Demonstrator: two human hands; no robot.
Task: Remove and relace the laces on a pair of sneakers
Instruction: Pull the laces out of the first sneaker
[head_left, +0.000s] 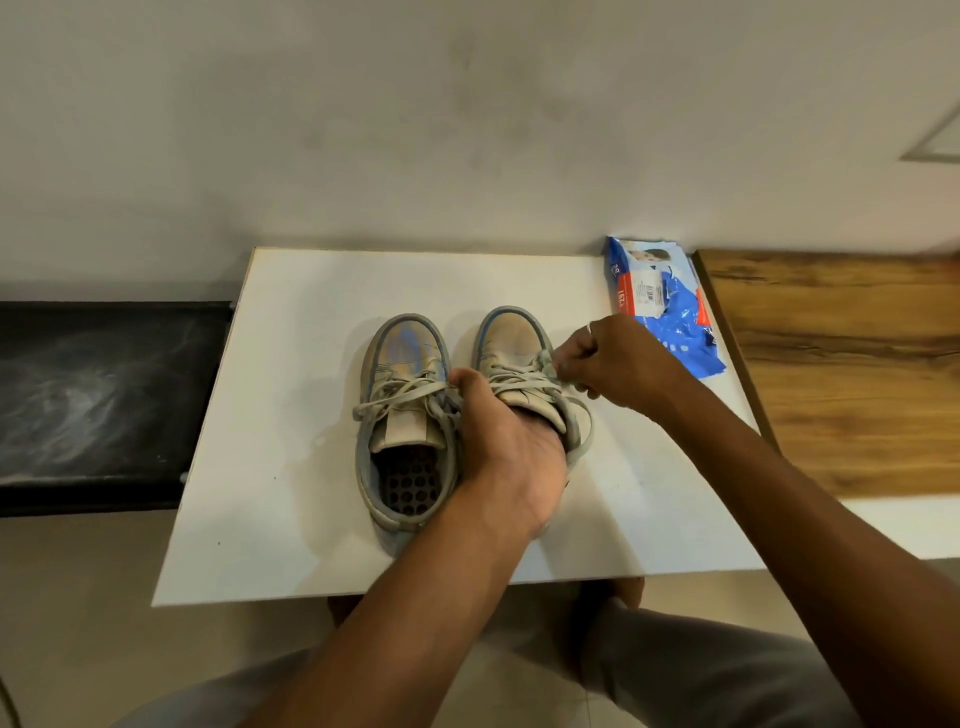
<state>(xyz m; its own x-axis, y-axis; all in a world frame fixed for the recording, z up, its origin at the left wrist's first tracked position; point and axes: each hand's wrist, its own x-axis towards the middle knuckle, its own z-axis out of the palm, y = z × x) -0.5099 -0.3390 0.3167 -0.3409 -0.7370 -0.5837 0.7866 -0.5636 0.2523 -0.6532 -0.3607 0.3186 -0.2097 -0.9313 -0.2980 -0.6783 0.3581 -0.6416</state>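
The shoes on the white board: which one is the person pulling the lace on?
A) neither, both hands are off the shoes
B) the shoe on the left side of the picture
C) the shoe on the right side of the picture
C: the right hand pinches a lace on the right-side shoe while the left hand holds that shoe; the left-side shoe lies untouched.

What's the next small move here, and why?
Probably draw the lace out of its eyelet on the right shoe: the right hand pinches it there, the left hand braces that shoe, and both shoes look fully laced.
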